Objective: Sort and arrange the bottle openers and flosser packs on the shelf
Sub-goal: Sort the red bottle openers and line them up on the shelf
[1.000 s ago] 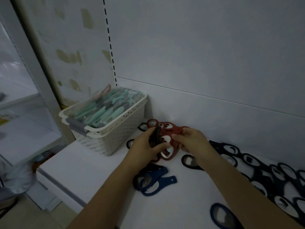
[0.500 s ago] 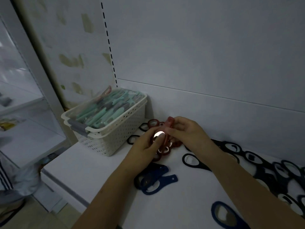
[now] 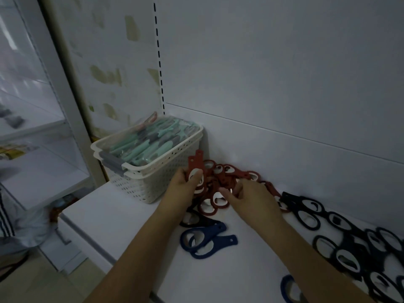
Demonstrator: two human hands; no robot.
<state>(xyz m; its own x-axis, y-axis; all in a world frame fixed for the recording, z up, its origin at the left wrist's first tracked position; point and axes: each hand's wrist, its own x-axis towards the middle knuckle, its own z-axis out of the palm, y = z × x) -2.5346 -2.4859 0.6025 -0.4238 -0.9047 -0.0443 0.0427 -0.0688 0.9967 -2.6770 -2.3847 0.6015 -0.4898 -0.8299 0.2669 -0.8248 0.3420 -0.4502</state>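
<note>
My left hand [image 3: 185, 182] pinches upright red bottle openers [image 3: 195, 166] while my right hand [image 3: 251, 200], fingers loosely spread, reaches into the red pile [image 3: 227, 178] just ahead; a careless rake could scatter it.

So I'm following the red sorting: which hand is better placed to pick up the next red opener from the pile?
The right hand. Its fingers reach over the red pile holding nothing, while the left hand already grips a red opener upright beside the basket.
</note>
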